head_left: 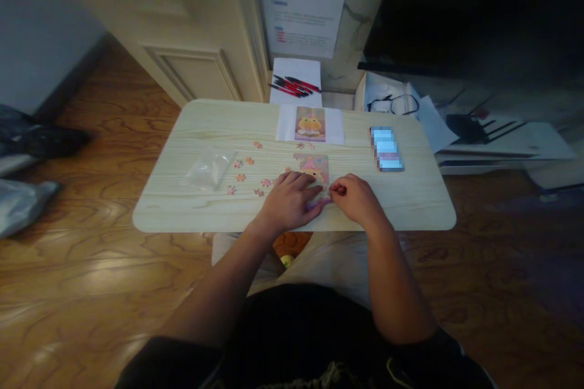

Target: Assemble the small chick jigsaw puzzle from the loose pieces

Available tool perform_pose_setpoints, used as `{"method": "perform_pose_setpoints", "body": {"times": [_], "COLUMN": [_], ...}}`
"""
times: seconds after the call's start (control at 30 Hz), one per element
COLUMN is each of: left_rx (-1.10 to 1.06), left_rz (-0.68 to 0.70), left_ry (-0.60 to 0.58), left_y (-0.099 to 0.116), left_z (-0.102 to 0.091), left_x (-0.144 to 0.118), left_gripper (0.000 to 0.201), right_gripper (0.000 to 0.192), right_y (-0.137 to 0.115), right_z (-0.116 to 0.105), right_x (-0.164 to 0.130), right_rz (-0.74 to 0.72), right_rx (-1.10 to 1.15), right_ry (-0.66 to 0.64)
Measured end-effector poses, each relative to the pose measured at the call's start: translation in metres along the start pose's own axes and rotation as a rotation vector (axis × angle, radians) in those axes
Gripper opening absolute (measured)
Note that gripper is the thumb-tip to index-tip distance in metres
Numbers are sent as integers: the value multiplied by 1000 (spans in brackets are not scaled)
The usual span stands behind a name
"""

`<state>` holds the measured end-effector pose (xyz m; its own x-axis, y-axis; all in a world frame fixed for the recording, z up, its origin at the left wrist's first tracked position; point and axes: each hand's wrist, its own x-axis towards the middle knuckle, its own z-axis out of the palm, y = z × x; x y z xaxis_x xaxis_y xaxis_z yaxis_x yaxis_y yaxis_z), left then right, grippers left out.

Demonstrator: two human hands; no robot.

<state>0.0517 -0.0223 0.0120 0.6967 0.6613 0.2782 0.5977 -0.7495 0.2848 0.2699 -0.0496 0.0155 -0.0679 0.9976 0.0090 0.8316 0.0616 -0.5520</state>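
The left hand [289,199] lies flat, fingers spread, pressing the lower edge of the puzzle [314,171]. The right hand [354,194] pinches something small at the puzzle's bottom right corner, seemingly a piece, though it is too small to tell. The puzzle sits mid-table [191,213], its upper part assembled. Loose pieces [244,177] lie scattered to its left, beside a bag [207,170], so a fair share looks unplaced. A picture [310,123] lies beyond.

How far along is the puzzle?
Done: the top of the puzzle shows joined picture. In hand: the left hand lies flat on its lower part; the right hand pinches something small at its edge. Left: loose pieces scattered on the table.
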Motion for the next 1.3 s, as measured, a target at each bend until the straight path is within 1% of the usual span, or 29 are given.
{"method": "perform_pose_setpoints", "body": {"times": [0.13,0.27,0.4,0.47,0.57,0.63,0.73,0.87,1.03,1.17,1.3], "left_rx": [20,11,-9,-13,-7,-3,-7,-19,-27,-32,-39], "left_rz": [-15,-18,13,42,85,89,59,39,62,105,149], "left_ry": [-2,-5,-23,-30,-34,-30,-24,-5,-4,-40,-63], "left_y": [1,-1,-4,-4,-3,-4,-4,1,11,17,20], "left_z": [-1,-3,-2,0,2,2,0,-2,3,9,12], "left_x": [2,1,-1,-2,-4,-5,-4,1,10,14,13], "left_gripper": [38,39,35,37,39,38,38,39,47,38,36], "right_gripper": [10,9,7,6,9,13,16,22,27,24,22], "right_y": [0,1,0,1,7,14,26,36,42,44,45], "right_z": [-1,-2,-1,-1,-5,-11,-22,-31,-33,-33,-36], "right_x": [1,0,1,2,2,1,-4,-11,-18,-19,-20], "right_rz": [-16,-19,-5,-3,33,79,109,68,46,57,55], "right_rx": [5,1,27,28,30,49,67,45,39,35,33], "right_ry": [-39,-2,28,37,96,128,108,96,127,149,145]}}
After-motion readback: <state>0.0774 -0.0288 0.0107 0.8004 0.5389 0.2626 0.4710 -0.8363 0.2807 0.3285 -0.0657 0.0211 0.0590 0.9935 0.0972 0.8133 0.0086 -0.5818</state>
